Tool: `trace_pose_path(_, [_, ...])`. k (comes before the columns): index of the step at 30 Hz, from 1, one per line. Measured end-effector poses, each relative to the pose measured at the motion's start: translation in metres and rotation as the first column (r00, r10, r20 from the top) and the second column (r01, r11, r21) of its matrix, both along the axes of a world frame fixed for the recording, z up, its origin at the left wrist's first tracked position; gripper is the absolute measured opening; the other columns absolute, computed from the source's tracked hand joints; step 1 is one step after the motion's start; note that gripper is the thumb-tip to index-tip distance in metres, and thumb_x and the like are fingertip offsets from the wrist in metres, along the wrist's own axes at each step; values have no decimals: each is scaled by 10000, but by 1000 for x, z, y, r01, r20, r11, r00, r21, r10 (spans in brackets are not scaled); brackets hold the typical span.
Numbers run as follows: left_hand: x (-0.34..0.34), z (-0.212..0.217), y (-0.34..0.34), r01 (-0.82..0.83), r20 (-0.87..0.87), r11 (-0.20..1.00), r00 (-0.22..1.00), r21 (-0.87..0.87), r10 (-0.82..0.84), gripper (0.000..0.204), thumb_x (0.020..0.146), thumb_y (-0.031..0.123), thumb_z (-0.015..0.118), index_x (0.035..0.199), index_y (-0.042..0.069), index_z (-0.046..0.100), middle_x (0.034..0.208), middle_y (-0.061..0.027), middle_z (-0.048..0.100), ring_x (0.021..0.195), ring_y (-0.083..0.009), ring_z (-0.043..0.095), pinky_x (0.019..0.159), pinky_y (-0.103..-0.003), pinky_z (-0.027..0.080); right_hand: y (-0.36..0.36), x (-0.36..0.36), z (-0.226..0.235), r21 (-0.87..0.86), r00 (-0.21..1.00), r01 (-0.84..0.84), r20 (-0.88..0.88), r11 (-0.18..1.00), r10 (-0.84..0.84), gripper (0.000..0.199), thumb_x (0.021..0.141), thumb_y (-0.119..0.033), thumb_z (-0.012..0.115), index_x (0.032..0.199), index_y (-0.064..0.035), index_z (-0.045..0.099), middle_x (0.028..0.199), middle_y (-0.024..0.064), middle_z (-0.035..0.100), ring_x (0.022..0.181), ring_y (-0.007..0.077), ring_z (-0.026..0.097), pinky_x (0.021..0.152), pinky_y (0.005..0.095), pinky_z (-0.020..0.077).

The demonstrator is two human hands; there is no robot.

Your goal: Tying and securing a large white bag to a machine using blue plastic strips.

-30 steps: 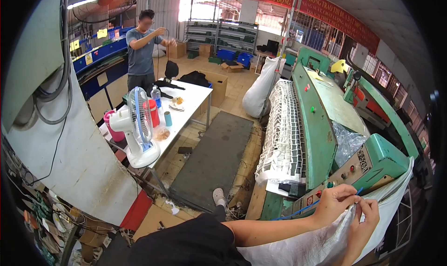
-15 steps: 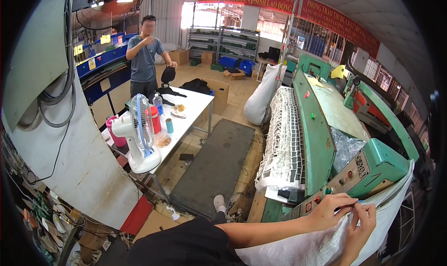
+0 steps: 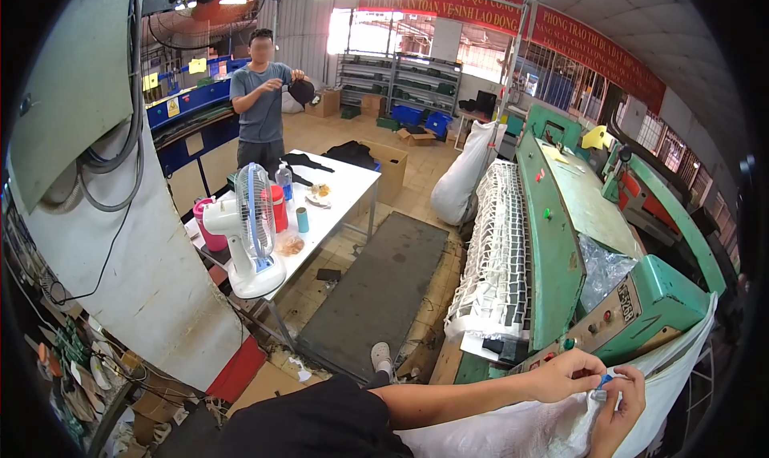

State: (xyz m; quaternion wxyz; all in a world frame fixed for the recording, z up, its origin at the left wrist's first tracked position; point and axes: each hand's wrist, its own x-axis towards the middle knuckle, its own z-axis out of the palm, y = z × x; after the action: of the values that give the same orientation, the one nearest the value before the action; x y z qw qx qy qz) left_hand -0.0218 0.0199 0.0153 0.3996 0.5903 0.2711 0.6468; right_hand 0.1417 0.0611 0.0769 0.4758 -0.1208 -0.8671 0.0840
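White woven sack (image 3: 553,430): lower right of view, mouth gathered up between both hands, its cloth draped against the green machine (image 3: 577,242). Surface pale, crinkled, slightly translucent. Left hand (image 3: 565,375) pinches the sack's upper edge, fingers curled closed on it. Right hand (image 3: 618,410) also closed on the edge; a small blue-and-white tag or clip (image 3: 602,384) sits between the two hands' fingertips. Which hand grips it, cannot tell.

Containers: second white sack (image 3: 463,177), full, stands upright on the floor at the machine's far end. Open cardboard box (image 3: 390,169) beside the counter (image 3: 336,197); contents dark, unclear. Blue bins (image 3: 424,120) at the foot of the far shelving. On the counter: pink jug (image 3: 210,227), red flask (image 3: 278,208), clear bottle (image 3: 283,182), small teal cup (image 3: 302,219), white desk fan (image 3: 252,230).

Signs: long red banners (image 3: 597,45) with yellow lettering high along the wall; yellow paper labels (image 3: 197,65) on the blue rack at left.

Another person (image 3: 263,97) stands beyond the counter holding a dark item.
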Motion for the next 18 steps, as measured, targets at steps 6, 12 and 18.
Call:
trace_pose_path(6, [-9,9,-10,-61,-93,992,993,112,72,206,960,230,658,961,27,630,1012,-36,539,904,-124,505,800,-282,418,-23,5,18,0,993,54,102,999,-54,198,892,-41,655,1081,3,695,1081,186,675,965,353,648,854,406,518])
trace_pose_path(12, [4,12,-3,-178,30,963,984,203,176,184,940,204,665,943,23,629,1114,-61,550,987,-169,537,871,-321,430,-28,2,12,142,992,115,38,983,-122,182,884,-66,698,1046,16,717,1025,191,699,881,349,672,797,401,538])
trace_pose_path(18, [7,14,-1,-202,55,941,979,271,194,162,925,172,663,903,22,609,1051,-118,622,960,-205,590,873,-359,440,-21,-4,10,75,990,127,-69,989,-122,165,875,-95,736,975,36,733,969,185,719,823,328,683,742,403,547])
